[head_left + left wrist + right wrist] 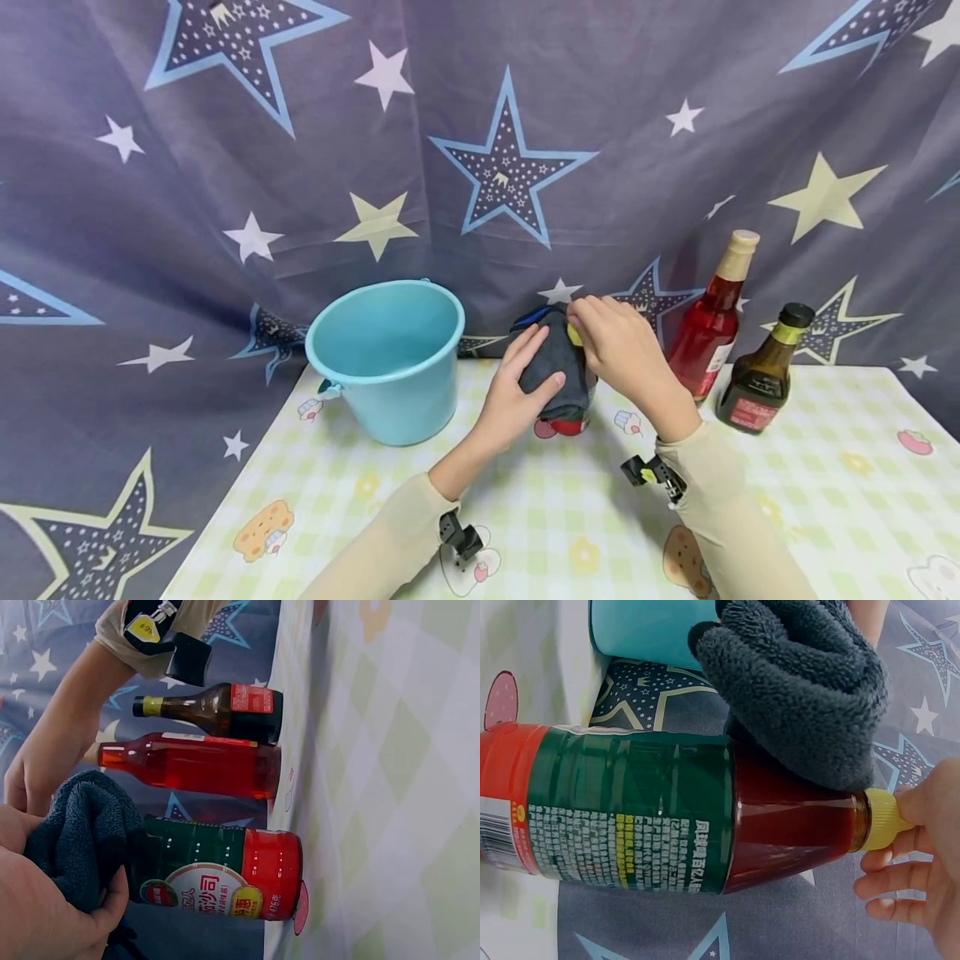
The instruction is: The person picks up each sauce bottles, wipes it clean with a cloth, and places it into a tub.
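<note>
A ketchup bottle (pixel 634 806) with a green and red label stands upright on the table, mostly behind cloth in the head view. My left hand (pixel 516 390) holds a folded dark grey towel (pixel 557 367) against the bottle's upper side. In the right wrist view, the towel touches the dark red neck. My right hand (pixel 624 350) pinches the yellow cap (pixel 885 819) at the bottle's top between thumb and fingers. The left wrist view shows the left thumb and fingers bent around the towel, with the bottle's lower label uncovered.
A light blue bucket (pixel 442 392) stands left of the bottle. To the right are a tall bottle of red liquid (pixel 705 342) and a dark sauce bottle (pixel 757 383) with a black cap. A star-patterned curtain (pixel 480 250) hangs behind the checked tablecloth (pixel 570 500).
</note>
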Motion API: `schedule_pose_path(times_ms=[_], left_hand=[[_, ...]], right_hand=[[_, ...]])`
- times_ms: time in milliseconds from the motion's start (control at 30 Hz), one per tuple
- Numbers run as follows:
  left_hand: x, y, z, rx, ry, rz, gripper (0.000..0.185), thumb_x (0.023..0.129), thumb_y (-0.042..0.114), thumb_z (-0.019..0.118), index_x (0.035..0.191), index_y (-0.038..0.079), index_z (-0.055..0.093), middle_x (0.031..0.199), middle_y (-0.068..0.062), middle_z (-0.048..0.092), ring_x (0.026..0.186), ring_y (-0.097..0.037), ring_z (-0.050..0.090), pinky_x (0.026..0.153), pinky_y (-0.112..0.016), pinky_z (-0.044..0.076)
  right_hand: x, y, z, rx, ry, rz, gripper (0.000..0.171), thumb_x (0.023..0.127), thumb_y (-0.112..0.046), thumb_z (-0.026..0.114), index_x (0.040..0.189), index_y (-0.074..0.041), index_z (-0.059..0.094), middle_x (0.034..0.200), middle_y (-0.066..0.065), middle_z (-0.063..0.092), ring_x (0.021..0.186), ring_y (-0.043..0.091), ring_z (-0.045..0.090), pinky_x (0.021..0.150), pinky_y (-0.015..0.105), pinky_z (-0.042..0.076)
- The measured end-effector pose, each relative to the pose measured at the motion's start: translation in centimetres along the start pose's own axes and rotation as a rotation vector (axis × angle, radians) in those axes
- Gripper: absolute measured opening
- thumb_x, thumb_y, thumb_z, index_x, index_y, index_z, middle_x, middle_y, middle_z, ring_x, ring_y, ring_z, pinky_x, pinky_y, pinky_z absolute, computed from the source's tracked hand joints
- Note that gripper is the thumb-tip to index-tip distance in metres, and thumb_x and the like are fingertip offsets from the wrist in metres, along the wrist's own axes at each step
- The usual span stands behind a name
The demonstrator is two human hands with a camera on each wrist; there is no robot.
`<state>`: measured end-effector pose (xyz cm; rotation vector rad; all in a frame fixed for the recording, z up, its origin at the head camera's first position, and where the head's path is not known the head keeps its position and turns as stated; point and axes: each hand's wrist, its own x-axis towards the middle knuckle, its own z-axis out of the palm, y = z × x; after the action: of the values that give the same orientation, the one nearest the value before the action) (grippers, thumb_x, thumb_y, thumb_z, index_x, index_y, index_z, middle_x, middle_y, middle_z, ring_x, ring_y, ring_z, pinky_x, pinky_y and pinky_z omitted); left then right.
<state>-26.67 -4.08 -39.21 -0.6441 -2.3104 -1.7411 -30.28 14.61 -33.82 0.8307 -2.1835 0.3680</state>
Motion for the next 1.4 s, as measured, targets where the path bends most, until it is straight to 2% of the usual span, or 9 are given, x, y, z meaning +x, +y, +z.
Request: schedule_pose_path(times_ms=[267, 500, 967, 1400], left_hand=[[-0.06, 0.04, -0.16, 0.028, -0.008, -0.019, 0.068, 0.097, 0.019, 0.069, 0.158, 0.019, 0.04, 0.168, -0.003, 0.028, 0.157, -0.026, 0.022, 0.126, -0.053, 0.022], [0.02, 0.29, -0.6, 0.041, -0.033, -0.004, 0.066, 0.098, 0.017, 0.069, 0.158, 0.013, 0.04, 0.167, -0.01, 0.029, 0.157, -0.032, 0.023, 0.124, -0.056, 0.024], [0.05, 0.29, -0.92, 0.055, -0.067, -0.004, 0.066, 0.098, 0.016, 0.068, 0.158, 0.014, 0.04, 0.168, -0.008, 0.028, 0.156, -0.032, 0.024, 0.123, -0.055, 0.027], [-0.06, 0.35, -0.86, 0.046, -0.069, -0.003, 0.066, 0.098, 0.016, 0.068, 0.158, 0.014, 0.04, 0.168, -0.008, 0.028, 0.157, -0.032, 0.023, 0.124, -0.055, 0.026]], right_hand=[[-0.01, -0.09, 0.18, 0.01, 0.004, 0.001, 0.006, 0.1, -0.012, 0.062, 0.099, -0.006, 0.062, 0.082, 0.006, 0.061, 0.072, 0.025, 0.055, 0.067, 0.038, 0.048], [0.04, -0.07, 0.22, 0.006, 0.012, -0.002, 0.006, 0.1, -0.011, 0.062, 0.099, -0.006, 0.062, 0.083, 0.006, 0.062, 0.073, 0.025, 0.056, 0.068, 0.039, 0.049], [0.02, -0.21, -0.01, 0.001, 0.014, 0.009, 0.007, 0.099, -0.012, 0.064, 0.101, -0.005, 0.063, 0.083, 0.007, 0.062, 0.075, 0.026, 0.057, 0.07, 0.039, 0.05], [0.0, -0.04, -0.02, 0.009, 0.006, 0.0, 0.005, 0.099, -0.01, 0.064, 0.1, -0.005, 0.063, 0.084, 0.007, 0.062, 0.076, 0.026, 0.058, 0.074, 0.041, 0.052]])
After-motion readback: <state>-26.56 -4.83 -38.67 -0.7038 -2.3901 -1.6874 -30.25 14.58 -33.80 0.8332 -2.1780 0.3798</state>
